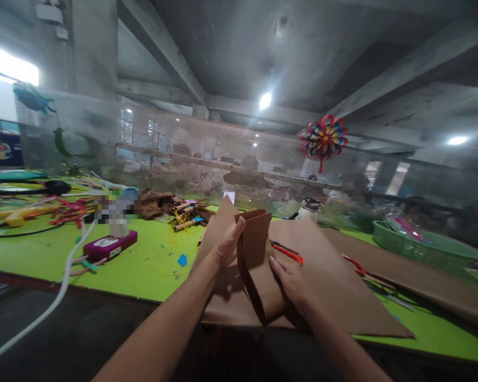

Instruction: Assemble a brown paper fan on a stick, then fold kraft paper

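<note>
My left hand point(227, 241) grips the upper left edge of a folded piece of brown paper point(258, 254), thumb over the fold, holding it partly raised. My right hand point(290, 284) presses on the lower right part of the same folded piece, with fingers together. The folded piece stands on a large brown paper sheet point(334, 281) spread over the green table point(151, 265). Red-handled scissors point(289, 252) lie on the sheet just beyond my right hand.
A purple box point(109, 245) with a white cable point(56, 302) sits at left. Craft clutter covers the far left. A green basket point(418, 241) stands at right. More red-handled tools point(356, 265) lie on the sheet. A perforated screen with a paper pinwheel point(324, 139) runs behind.
</note>
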A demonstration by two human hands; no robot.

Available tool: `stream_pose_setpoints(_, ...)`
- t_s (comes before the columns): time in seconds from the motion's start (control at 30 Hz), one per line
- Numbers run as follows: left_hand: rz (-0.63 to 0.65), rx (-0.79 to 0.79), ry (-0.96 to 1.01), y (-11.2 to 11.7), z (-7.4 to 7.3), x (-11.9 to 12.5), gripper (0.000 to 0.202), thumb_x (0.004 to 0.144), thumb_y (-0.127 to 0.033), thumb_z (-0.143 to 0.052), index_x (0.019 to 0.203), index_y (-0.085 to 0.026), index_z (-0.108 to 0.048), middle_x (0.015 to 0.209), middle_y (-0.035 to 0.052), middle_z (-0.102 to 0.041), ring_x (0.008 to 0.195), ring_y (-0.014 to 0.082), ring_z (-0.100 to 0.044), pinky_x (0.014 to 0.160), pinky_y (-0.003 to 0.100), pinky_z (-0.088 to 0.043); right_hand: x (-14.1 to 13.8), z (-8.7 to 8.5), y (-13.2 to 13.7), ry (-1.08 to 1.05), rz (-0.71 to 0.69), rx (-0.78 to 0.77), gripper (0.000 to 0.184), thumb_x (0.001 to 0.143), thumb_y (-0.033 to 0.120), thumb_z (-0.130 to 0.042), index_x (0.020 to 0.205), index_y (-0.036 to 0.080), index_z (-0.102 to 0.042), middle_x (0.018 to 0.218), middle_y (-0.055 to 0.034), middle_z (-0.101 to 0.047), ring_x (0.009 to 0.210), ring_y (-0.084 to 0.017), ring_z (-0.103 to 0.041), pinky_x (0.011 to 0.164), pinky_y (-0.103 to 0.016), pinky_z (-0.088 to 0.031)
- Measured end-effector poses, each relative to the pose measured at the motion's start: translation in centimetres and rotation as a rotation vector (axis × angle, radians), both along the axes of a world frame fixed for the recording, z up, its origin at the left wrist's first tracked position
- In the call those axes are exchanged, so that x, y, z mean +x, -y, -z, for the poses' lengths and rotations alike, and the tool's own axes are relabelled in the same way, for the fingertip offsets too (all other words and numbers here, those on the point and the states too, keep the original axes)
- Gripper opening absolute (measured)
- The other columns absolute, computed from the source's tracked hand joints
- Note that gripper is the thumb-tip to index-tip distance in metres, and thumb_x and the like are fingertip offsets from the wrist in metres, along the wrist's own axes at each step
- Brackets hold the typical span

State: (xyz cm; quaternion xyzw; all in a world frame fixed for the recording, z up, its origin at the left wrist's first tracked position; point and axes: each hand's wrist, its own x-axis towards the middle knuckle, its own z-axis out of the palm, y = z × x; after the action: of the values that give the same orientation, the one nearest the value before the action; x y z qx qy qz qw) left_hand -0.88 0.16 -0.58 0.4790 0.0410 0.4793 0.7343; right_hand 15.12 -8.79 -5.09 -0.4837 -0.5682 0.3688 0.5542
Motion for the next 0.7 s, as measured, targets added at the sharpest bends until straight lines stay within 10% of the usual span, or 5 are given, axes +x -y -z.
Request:
stream_pose_setpoints(0.4, -0.186, 0.088, -0.112, 1.3, -1.0, 0.5, 0.040, 0.071, -0.027, -0.074, 0.109, -0.015, -0.067, 0.102, 0.0118, -0.071, 0.092, 0.0284, -0.066, 0.088, 0.040, -0.049, -0.5, -0.8, 0.3, 0.066, -0.015, -0.026, 0.056, 0.067, 0.071, -0.058, 0.077, 0.017, -0.070, 0.078, -0.0056, -0.071, 0.080, -0.028, -0.064, 0.080, -0.037, -0.048)
stream_pose_setpoints(0.7, -0.067, -0.042, -0.092, -0.4, 0.0, 0.6, 0.040, 0.076, -0.032, -0.068, 0.111, -0.011, -0.066, 0.093, 0.0138, -0.073, 0.092, 0.0315, -0.068, 0.085, 0.045, -0.052, -1.1, -1.5, 0.4, 0.134, -0.015, -0.081, 0.056, 0.066, 0.071, -0.056, 0.072, 0.017, -0.068, 0.076, -0.0058, -0.070, 0.078, -0.028, -0.063, 0.074, -0.035, -0.047)
